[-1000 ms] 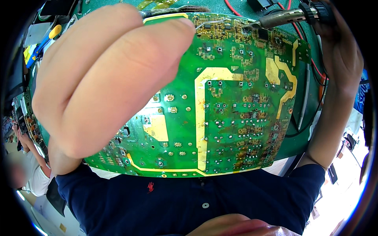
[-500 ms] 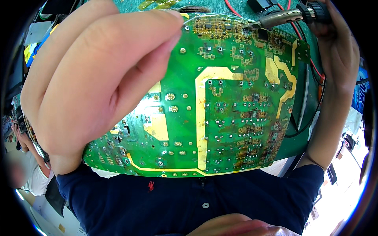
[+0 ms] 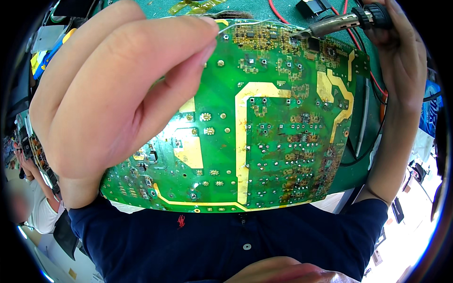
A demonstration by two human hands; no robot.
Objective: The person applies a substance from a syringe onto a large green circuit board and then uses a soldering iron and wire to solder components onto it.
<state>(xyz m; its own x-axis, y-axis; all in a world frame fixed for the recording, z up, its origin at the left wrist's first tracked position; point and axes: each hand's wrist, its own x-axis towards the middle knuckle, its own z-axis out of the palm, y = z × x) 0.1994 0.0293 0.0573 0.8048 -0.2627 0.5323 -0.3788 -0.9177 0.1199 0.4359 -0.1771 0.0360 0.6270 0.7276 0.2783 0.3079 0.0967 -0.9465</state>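
A large green circuit board (image 3: 217, 155) with gold tracks and small soldered parts lies before me. Over its left side, my left hand (image 3: 122, 80) pinches a thin solder wire (image 3: 243, 23) between thumb and forefinger. The wire runs right along the board's far edge, toward the tip of a soldering iron (image 3: 335, 25). My right hand (image 3: 401, 52) is closed round the iron's dark handle at the upper right. The iron's tip rests at or just above small parts near a black chip (image 3: 313, 44); contact is too fine to tell. My left hand hides the board's upper left part.
Red cable (image 3: 278, 12) and black cable run over the green mat (image 3: 257, 5) beyond and right of the board. A black block (image 3: 314, 7) and crumpled yellowish tape (image 3: 196, 5) lie at the back. A slim metal rod (image 3: 363, 118) lies right of the board. Another person (image 3: 40, 212) is at far left.
My left hand has shifted slightly right, with the wire bowing a little more. The iron's tip has moved slightly left and down; the board has barely moved.
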